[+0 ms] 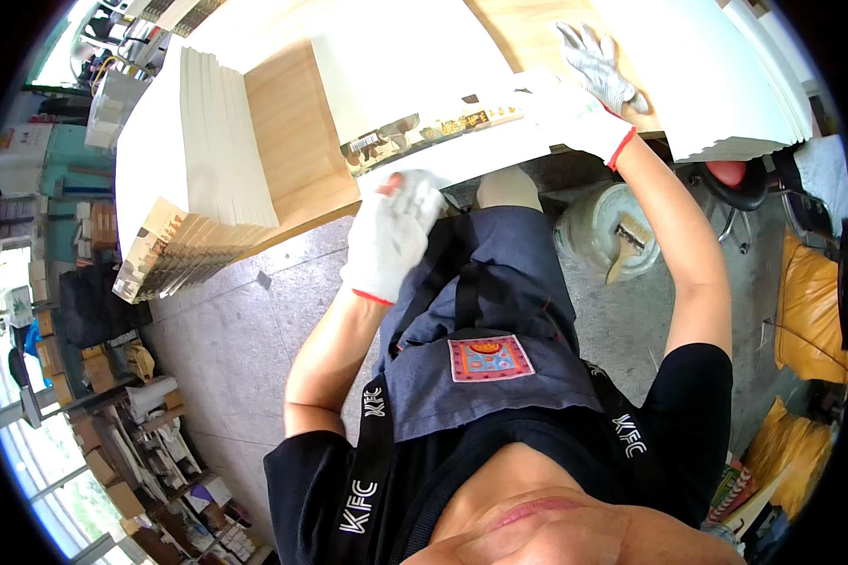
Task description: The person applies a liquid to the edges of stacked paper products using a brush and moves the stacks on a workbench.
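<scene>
A white sheet (405, 56) with a printed camouflage strip along its near edge lies on the wooden table in front of me. My left hand (391, 235), in a white glove with a red cuff, is just off the table's front edge near the strip's left end. Its fingers point up, slightly blurred, with bare skin showing at one tip; nothing shows in it. My right hand (579, 118), gloved the same way, rests on the strip's right end, its fingers stretched leftward and washed out by glare. Beyond it lies a loose greyish glove (598, 68).
A tall stack of sheets (198, 132) with camouflage-printed ends stands at the table's left. Another thick white stack (725, 85) is on the right. Below the table are a round tub (584, 221) with a brush (627, 245) on it and a dark stool (737, 184).
</scene>
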{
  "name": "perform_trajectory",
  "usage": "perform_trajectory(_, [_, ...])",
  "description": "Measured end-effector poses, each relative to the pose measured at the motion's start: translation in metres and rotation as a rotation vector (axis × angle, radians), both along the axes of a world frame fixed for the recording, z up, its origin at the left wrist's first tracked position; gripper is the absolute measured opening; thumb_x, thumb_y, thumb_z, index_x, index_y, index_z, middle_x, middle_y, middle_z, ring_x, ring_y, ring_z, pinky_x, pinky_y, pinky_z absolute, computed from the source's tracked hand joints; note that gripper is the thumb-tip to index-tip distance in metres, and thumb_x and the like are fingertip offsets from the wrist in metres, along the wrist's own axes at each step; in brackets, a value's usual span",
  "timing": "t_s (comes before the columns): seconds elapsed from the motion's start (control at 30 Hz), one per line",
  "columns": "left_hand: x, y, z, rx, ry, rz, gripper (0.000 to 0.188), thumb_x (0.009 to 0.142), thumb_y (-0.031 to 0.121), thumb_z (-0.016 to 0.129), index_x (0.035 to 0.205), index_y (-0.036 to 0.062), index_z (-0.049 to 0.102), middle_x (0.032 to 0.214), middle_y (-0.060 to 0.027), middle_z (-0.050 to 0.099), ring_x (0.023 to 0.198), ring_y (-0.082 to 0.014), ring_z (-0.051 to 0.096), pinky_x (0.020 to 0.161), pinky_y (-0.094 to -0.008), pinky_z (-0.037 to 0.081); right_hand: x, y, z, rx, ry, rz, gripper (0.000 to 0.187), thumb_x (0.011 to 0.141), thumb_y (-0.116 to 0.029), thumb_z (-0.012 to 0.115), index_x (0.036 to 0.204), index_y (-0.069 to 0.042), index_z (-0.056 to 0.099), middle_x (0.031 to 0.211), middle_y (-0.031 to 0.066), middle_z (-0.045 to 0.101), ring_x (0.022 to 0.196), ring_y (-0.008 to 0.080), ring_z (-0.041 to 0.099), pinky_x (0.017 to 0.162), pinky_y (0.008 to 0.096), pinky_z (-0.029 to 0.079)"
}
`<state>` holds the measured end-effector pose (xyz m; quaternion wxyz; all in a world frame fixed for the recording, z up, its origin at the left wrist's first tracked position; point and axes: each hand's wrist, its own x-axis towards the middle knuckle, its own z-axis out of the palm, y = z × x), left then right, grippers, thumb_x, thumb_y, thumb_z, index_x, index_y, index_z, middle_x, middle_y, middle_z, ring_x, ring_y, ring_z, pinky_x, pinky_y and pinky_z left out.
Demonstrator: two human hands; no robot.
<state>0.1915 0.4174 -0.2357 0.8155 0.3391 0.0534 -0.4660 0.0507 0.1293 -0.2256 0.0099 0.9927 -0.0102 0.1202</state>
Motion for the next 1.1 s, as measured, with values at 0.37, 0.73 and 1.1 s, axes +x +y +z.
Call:
perform_trajectory(0.37, [0.042, -0.058, -0.006, 0.022, 0.101, 0.28, 0.011, 0.089, 0.007, 0.056, 0.099, 0.0054, 0.052, 0.118, -0.0128, 0.053, 0.12, -0.0316, 0.049, 0.109, -0.0541, 0.039, 0.014, -0.033, -0.005, 0.346, -0.124, -0.193, 0.04, 0.093, -0.026, 0.053, 0.133, -0.025, 0.056, 0.14, 0.0062, 0.051, 0.127, 0.0208, 0.048, 0.103, 0.0379, 0.041])
perform_trajectory(0.73, [0.079, -0.049, 0.03, 0.122, 0.054, 0.25, 0.012, 0.093, 0.007, 0.05, 0.104, 0.0029, 0.05, 0.119, -0.0194, 0.058, 0.111, -0.0331, 0.059, 0.096, -0.0529, 0.054, 0.12, -0.06, -0.006, 1.775, -0.01, -0.285, 0.043, 0.099, -0.025, 0.057, 0.135, -0.001, 0.052, 0.124, 0.0105, 0.063, 0.108, 0.014, 0.062, 0.085, 0.0252, 0.055])
perform_trajectory(1.1, [0.103, 0.101, 0.125, 0.29, -0.987, 0.411, 0.034, 0.088, 0.014, 0.065, 0.118, 0.0013, 0.056, 0.096, -0.0088, 0.064, 0.083, -0.0161, 0.064, 0.069, -0.0299, 0.056, 0.151, 0.054, 0.081, 1.754, -0.547, 0.308, 0.054, 0.101, -0.031, 0.048, 0.144, 0.001, 0.039, 0.138, 0.0135, 0.052, 0.121, 0.0213, 0.056, 0.095, 0.0308, 0.05])
